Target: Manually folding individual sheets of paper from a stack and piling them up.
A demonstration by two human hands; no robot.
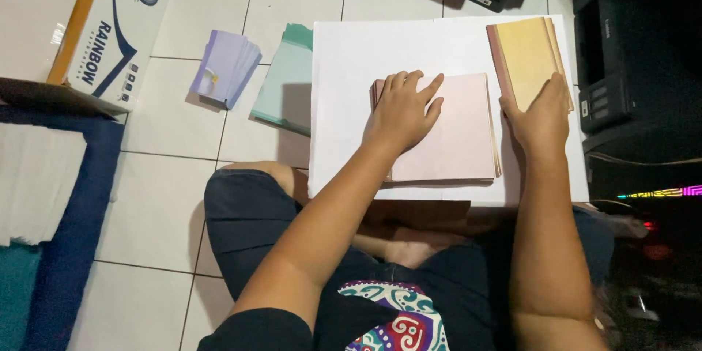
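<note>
The left hand (404,112) is laid flat, fingers spread, on the pink paper stack (453,131), whose smooth rectangular sheets run lengthwise away from the body. Just right, the right hand (541,118) is pressed open-palmed against the yellow paper stack (528,58), likewise lengthwise.

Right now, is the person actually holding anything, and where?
Nothing is gripped. The left hand lies flat on the pink paper stack; the right hand rests on the yellow stack's near end.

White board (351,51) bare at left; yellow stack (528,58), printer (610,66) crowd right.
</note>
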